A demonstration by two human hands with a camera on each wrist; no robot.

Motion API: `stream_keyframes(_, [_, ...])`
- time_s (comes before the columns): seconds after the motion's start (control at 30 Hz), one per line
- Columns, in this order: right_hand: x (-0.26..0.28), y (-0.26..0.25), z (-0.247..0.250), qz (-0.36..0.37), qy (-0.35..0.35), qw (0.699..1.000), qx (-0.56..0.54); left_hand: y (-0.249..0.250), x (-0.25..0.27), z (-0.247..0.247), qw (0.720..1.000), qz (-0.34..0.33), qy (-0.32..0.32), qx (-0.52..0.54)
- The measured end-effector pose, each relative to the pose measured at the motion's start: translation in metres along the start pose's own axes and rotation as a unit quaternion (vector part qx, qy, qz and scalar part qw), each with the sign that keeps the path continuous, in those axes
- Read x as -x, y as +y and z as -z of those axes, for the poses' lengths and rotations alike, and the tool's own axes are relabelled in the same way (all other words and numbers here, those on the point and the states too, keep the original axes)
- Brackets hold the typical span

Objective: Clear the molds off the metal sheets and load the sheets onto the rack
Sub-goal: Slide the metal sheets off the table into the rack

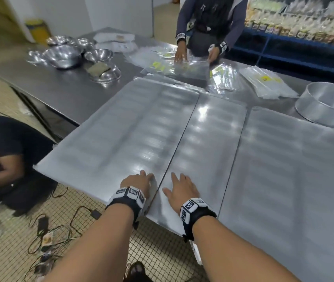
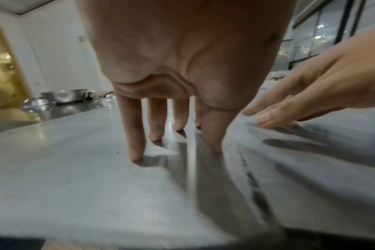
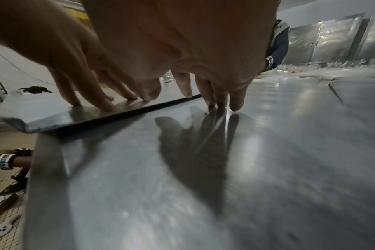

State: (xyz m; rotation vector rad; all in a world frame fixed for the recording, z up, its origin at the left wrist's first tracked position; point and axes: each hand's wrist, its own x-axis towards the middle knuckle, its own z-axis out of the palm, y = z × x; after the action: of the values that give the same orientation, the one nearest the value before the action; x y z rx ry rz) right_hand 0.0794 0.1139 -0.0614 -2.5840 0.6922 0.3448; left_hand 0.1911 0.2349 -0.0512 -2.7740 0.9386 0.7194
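Three bare metal sheets lie side by side on the steel table. The left sheet (image 1: 125, 129) overhangs the table's near left edge, and its right edge overlaps the middle sheet (image 1: 208, 135). My left hand (image 1: 139, 181) rests flat on the left sheet near its front corner, with straight fingers (image 2: 135, 135) touching the metal. My right hand (image 1: 180, 189) lies spread on the middle sheet, fingertips (image 3: 235, 101) pressing down just beside the overlapping edge. The right sheet (image 1: 294, 180) is untouched. A round metal mold (image 1: 330, 110) stands at its far end.
Several steel bowls (image 1: 64, 55) sit at the table's far left. A person opposite handles clear plastic bags (image 1: 182, 64). Another person (image 1: 5, 155) crouches on the floor to my left. Cables and chargers (image 1: 56, 226) lie on the tiled floor below the overhanging sheet.
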Motion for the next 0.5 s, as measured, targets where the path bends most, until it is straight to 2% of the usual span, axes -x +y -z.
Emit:
stream_keyframes(0.13, [-0.012,-0.017,-0.003,-0.010,0.023,0.999,0.022,-0.010,-0.004,0.022,0.996,-0.081,0.033,-0.016])
stream_keyframes(0.23, [-0.021,-0.031,-0.005,-0.048,0.022,0.998,0.023,-0.039,-0.014,0.033,0.993,-0.088,0.052,0.062])
stream_keyframes(0.33, [-0.030,-0.046,-0.009,-0.106,0.029,0.994,0.012,-0.084,-0.032,0.034,0.981,-0.043,0.080,0.171])
stream_keyframes(0.5, [-0.047,-0.081,-0.016,-0.227,0.061,0.971,-0.042,-0.176,-0.069,0.043,0.980,0.126,0.047,0.146])
